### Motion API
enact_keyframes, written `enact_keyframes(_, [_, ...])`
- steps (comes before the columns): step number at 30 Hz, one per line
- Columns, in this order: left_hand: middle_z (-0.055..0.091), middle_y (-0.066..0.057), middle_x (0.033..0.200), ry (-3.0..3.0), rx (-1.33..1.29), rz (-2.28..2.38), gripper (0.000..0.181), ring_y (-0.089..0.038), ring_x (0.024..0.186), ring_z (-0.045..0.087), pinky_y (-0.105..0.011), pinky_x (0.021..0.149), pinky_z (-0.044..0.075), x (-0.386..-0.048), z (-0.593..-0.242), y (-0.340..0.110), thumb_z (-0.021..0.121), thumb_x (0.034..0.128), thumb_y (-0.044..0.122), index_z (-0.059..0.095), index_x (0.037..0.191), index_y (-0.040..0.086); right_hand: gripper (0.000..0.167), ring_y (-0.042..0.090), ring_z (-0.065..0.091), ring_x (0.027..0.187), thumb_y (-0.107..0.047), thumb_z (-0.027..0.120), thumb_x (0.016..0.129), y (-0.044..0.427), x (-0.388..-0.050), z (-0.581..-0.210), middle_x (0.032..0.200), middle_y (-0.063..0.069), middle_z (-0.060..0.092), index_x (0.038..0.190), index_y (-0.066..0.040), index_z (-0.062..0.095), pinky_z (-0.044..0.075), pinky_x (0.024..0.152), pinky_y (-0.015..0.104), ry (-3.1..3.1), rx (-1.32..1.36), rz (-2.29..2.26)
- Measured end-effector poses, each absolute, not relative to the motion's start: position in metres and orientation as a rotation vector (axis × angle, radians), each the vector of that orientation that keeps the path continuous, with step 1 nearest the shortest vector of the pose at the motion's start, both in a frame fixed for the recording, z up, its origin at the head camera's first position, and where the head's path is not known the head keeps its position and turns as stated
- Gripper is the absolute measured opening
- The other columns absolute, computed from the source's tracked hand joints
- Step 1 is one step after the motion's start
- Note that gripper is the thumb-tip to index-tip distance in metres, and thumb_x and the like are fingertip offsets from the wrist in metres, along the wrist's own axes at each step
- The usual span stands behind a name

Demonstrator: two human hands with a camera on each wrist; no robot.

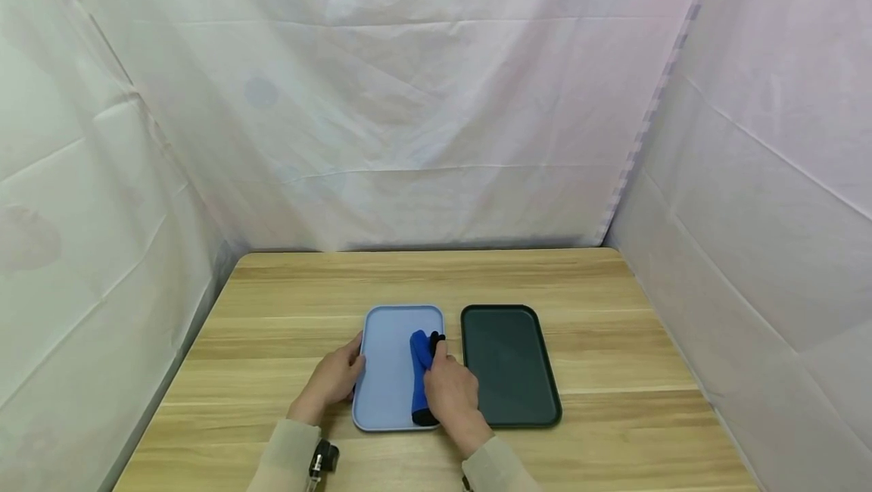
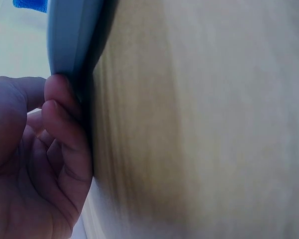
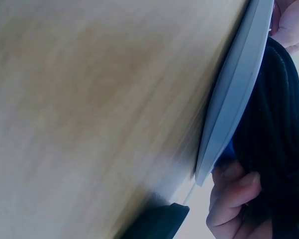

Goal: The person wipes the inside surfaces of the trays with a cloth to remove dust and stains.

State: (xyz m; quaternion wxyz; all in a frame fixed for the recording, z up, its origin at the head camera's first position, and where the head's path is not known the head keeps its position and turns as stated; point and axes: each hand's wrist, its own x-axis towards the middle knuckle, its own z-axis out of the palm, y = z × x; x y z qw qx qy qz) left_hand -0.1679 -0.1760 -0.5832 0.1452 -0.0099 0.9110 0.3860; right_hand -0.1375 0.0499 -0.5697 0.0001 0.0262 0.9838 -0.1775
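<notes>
A blue glove (image 1: 419, 378) with black parts lies lengthwise on the right half of a light blue tray (image 1: 384, 393). My right hand (image 1: 452, 390) grips it from the right side. The black folded end of the glove (image 3: 273, 114) shows close up in the right wrist view, with curled fingers beside it. At the tray's left edge, my left hand (image 1: 335, 376) holds the rim, its thumb on top. In the left wrist view the curled fingers (image 2: 64, 124) meet the tray's outer wall (image 2: 72, 40) from below. Part of the glove is hidden behind the right hand.
A dark green tray (image 1: 512, 367) lies just right of the light blue one, with a narrow gap between them. Both rest on a wood-grain table (image 1: 272, 318). White sheets (image 1: 436, 136) hang behind the table and at both sides.
</notes>
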Motion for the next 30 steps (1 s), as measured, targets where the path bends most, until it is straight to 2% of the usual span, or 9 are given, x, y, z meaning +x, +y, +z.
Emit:
enact_keyframes(6, [0.064,-0.009,0.088,2.628,-0.018,1.112,0.058,-0.017,0.053,0.059,-0.033,0.049,0.052,-0.167,-0.581,-0.176,0.050,0.1077,0.019,0.034,0.163,0.011,0.032,0.027,0.061,0.058,-0.024,0.068,0.098,0.052,-0.139,-0.568,0.083,0.009,0.069,0.122,-0.009,0.053,0.049,0.051,0.043,3.093,0.080,-0.564])
enact_keyframes(22, [0.068,-0.015,0.104,2.625,-0.022,1.082,0.059,-0.018,0.053,0.059,-0.033,0.050,0.052,-0.169,-0.582,-0.177,0.051,0.1076,0.020,0.034,0.163,0.011,0.043,0.029,0.064,0.064,-0.025,0.062,0.102,0.052,-0.153,-0.568,0.087,0.011,0.070,0.139,-0.007,0.050,0.052,0.056,0.046,3.031,0.126,-0.585])
enact_keyframes(30, [0.066,-0.011,0.094,2.631,-0.004,1.081,0.059,-0.018,0.051,0.058,-0.033,0.049,0.052,-0.169,-0.583,-0.177,0.051,0.1074,0.020,0.033,0.163,0.010,0.043,0.028,0.062,0.062,-0.024,0.060,0.103,0.051,-0.162,-0.570,0.086,0.012,0.069,0.141,-0.007,0.048,0.051,0.056,0.046,3.016,0.153,-0.607])
